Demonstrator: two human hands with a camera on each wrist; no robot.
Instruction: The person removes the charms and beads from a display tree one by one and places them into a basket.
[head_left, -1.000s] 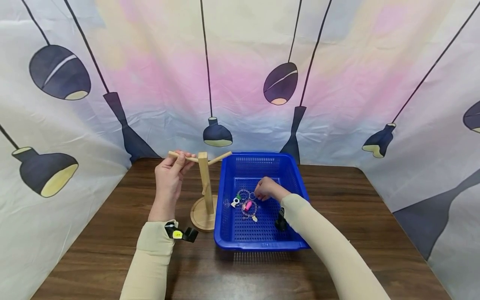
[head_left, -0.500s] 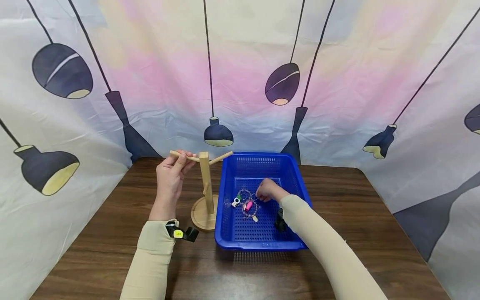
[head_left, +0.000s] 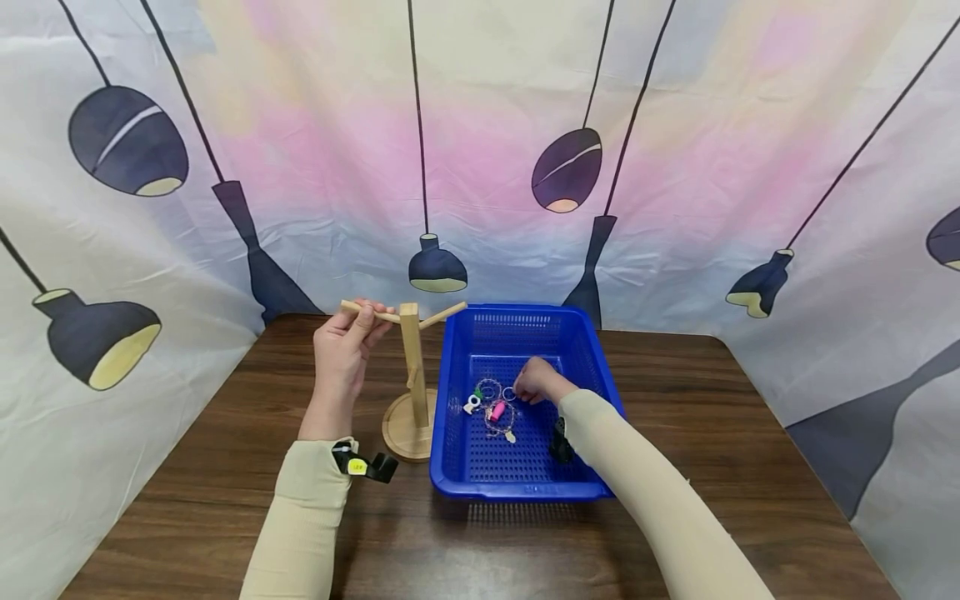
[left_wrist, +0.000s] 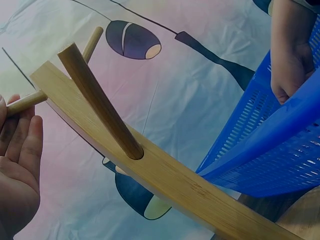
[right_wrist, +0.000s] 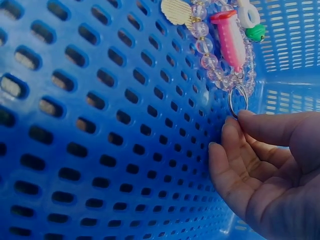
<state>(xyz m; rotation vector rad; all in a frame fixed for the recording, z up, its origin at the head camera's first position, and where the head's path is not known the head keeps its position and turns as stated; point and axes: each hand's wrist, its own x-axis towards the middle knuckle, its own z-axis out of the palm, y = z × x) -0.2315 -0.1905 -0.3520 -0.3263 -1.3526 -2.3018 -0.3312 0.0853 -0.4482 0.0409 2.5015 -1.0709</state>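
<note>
My left hand (head_left: 339, 354) pinches one peg (left_wrist: 25, 102) near the top of a wooden peg stand (head_left: 415, 358), thumb on the near side. The stand rises upright from a round base (head_left: 397, 433), and its other pegs carry nothing. Down inside the blue basket (head_left: 517, 490), my right hand (head_left: 542, 381) pinches a metal key ring (right_wrist: 231, 102) between thumb and fingertips. Just past the ring lie a pink charm (right_wrist: 231, 40) and clear beaded bracelets (right_wrist: 210, 61). Among these are a green bead (right_wrist: 256, 33), a white charm (head_left: 472, 404) and a pale shell-shaped charm (right_wrist: 176, 11).
The basket has perforated walls and stands on a dark wooden table (head_left: 720, 417), close to the right of the stand's base. Behind the table hangs a cloth backdrop (head_left: 495, 167) printed with lamps. A black strap (head_left: 367, 467) circles the left wrist.
</note>
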